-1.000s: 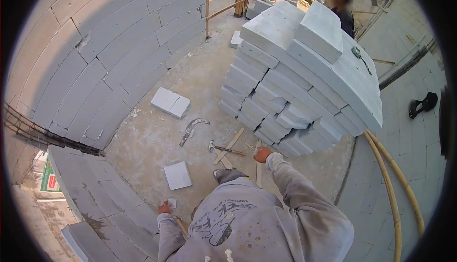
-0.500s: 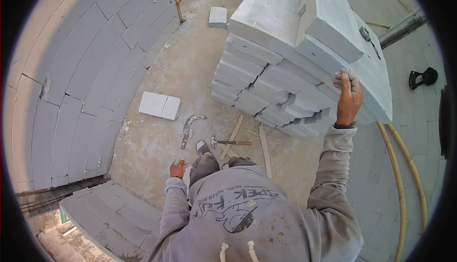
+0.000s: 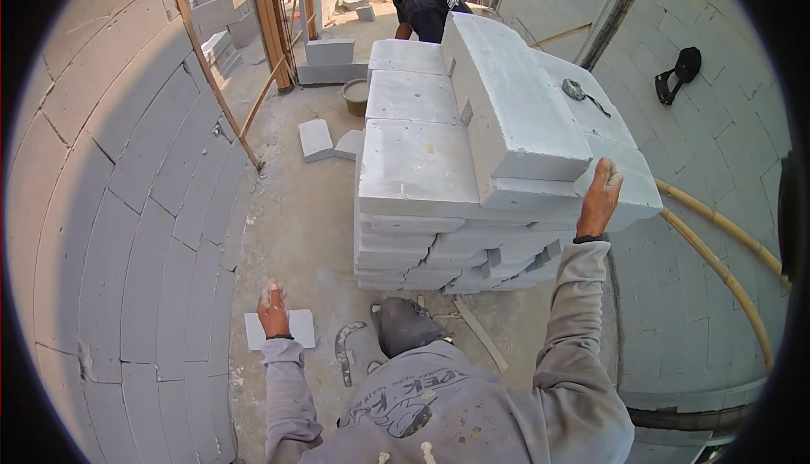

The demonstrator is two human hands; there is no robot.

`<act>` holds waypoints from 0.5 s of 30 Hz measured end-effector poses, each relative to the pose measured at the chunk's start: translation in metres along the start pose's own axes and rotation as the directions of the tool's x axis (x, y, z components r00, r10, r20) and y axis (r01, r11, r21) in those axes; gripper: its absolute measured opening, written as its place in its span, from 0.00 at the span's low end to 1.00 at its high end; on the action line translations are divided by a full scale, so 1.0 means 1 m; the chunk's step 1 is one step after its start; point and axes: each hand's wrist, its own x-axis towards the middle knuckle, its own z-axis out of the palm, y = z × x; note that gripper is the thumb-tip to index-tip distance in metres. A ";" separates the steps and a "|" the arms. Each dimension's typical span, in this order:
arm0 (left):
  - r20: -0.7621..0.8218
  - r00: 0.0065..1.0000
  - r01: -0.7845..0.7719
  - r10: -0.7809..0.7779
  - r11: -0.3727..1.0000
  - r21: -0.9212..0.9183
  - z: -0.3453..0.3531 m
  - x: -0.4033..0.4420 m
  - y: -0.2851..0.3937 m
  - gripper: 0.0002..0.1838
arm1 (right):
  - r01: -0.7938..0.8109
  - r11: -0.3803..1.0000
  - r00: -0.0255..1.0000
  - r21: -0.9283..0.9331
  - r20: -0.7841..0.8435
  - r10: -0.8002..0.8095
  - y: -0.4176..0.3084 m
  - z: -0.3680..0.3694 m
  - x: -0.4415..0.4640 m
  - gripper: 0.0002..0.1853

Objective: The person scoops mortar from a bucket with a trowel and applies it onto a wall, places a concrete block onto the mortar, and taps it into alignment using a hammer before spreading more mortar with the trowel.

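My right hand [image 3: 600, 190] is raised at the near right corner of a tall stack of white lightweight blocks [image 3: 418, 160]. Its fingers are bent and pressed together; whatever they may hold is hidden. Whether the hand touches the stack I cannot tell. A long block [image 3: 523, 101] lies on top, just left of that hand. My left hand [image 3: 272, 310] is low on the left, fingers loosely apart with nothing in them. Below it a white block [image 3: 301, 327] lies on the floor, partly covered from view. Beside that block is a curved, sickle-like tool [image 3: 342, 354].
A tape measure [image 3: 574, 89] sits on the stack. Behind it a co-worker in dark clothes [image 3: 430, 8] bends forward. A bucket [image 3: 354, 99] and loose blocks [image 3: 315, 139] stand on the floor. Block walls rise on both sides; bamboo poles [image 3: 726, 270] lean at right.
My view has tilted up and I am nearer the stack, with the co-worker now showing. My left hand has moved forward over the floor block. The hammer has gone out of sight.
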 end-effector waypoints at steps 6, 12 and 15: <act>0.084 0.922 -0.387 0.378 0.911 0.142 0.090 0.140 0.079 0.25 | -0.008 0.999 0.990 0.046 -0.139 0.015 0.013 0.066 0.007 0.25; 0.358 0.858 -0.375 0.368 0.925 -0.052 0.252 0.233 0.208 0.29 | -0.059 0.998 0.985 -0.011 -0.166 0.056 0.012 0.062 0.008 0.20; 0.545 0.798 -0.296 0.258 0.955 -0.020 0.332 0.267 0.242 0.35 | -0.095 0.995 0.974 0.013 -0.206 0.095 0.023 0.063 0.011 0.20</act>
